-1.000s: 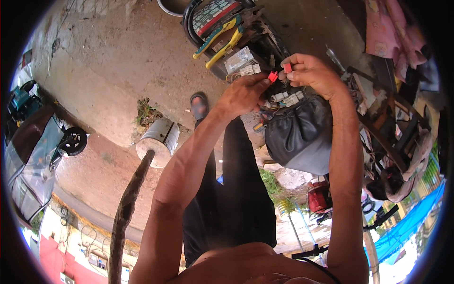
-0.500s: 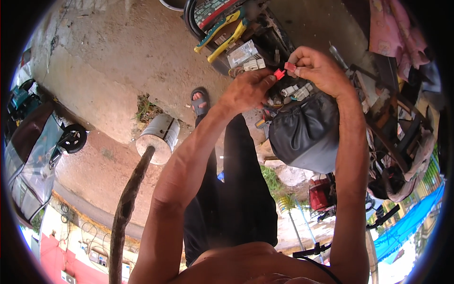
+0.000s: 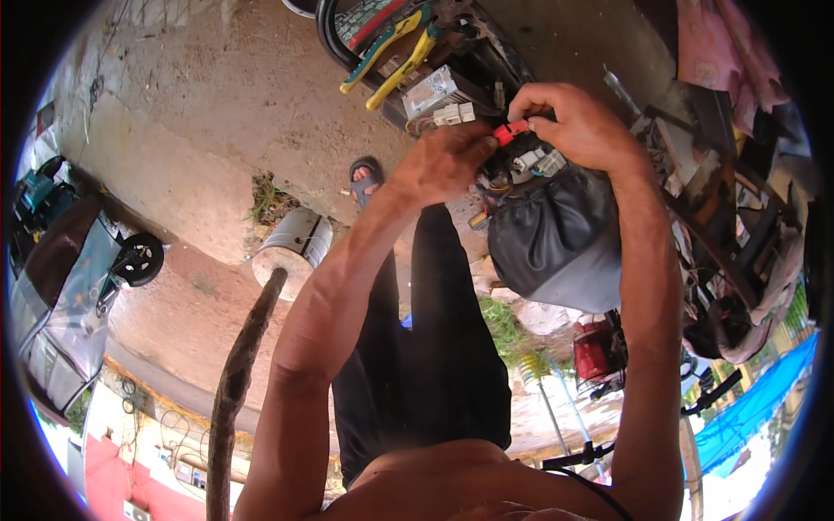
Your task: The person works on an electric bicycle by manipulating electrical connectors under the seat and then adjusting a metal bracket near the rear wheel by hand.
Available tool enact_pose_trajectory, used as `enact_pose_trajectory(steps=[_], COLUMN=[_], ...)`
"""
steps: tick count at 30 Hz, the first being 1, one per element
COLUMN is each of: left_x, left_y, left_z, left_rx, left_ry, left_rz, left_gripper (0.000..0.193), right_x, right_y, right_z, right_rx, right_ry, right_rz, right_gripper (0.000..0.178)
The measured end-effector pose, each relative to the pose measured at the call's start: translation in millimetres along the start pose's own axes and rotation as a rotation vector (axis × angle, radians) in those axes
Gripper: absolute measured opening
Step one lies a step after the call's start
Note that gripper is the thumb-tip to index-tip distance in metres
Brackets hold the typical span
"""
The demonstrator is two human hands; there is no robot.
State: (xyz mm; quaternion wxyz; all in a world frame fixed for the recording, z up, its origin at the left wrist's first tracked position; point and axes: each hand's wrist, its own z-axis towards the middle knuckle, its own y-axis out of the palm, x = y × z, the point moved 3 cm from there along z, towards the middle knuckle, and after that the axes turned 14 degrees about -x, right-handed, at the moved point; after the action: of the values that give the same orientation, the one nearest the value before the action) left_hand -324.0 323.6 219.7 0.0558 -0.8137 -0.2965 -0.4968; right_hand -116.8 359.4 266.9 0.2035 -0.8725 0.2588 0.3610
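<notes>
Between my two hands is a pair of small red plug connectors [image 3: 510, 132], end to end and touching or joined; I cannot tell how deep. My left hand [image 3: 445, 163] pinches the left end between thumb and fingers. On the other end, my right hand [image 3: 575, 127] has its thumb and fingertips closed. Just below them are white plug connectors [image 3: 532, 160] with thin wires, beside a black gathered vinyl seat [image 3: 556, 239]. Another white connector [image 3: 453, 114] lies against a silver finned metal box [image 3: 441, 90] beyond my left hand.
Yellow-and-green handled pliers [image 3: 404, 59] lie on the machine's frame at the top. A round block [image 3: 291, 252] with a wooden pole [image 3: 234, 391] stands to my left. Dark scrap frames [image 3: 712, 234] crowd the right side. My sandalled foot [image 3: 365, 178] is on the dirt floor.
The two red connectors were apart with a small gap and now meet. My right hand has moved left toward my left hand. The whole view has shifted slightly.
</notes>
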Motion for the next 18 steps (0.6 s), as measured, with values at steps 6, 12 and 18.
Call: enact_pose_trajectory(steps=[6, 12, 18], left_x=[6, 13, 15], left_y=[-2, -2, -1], left_z=[-2, -4, -5], left_rx=[-0.012, -0.042, -0.004], left_ry=[-0.083, -0.16, -0.16], left_rz=[-0.069, -0.167, -0.179], left_gripper=[0.037, 0.037, 0.038], right_x=[-10, -19, -19], right_y=[2, 5, 5], right_z=[-1, -2, -2], right_rx=[0.064, 0.06, 0.04], right_ry=[-0.089, -0.063, 0.008], right_rz=[-0.234, -0.332, -0.302], right_gripper=[0.018, 0.017, 0.017])
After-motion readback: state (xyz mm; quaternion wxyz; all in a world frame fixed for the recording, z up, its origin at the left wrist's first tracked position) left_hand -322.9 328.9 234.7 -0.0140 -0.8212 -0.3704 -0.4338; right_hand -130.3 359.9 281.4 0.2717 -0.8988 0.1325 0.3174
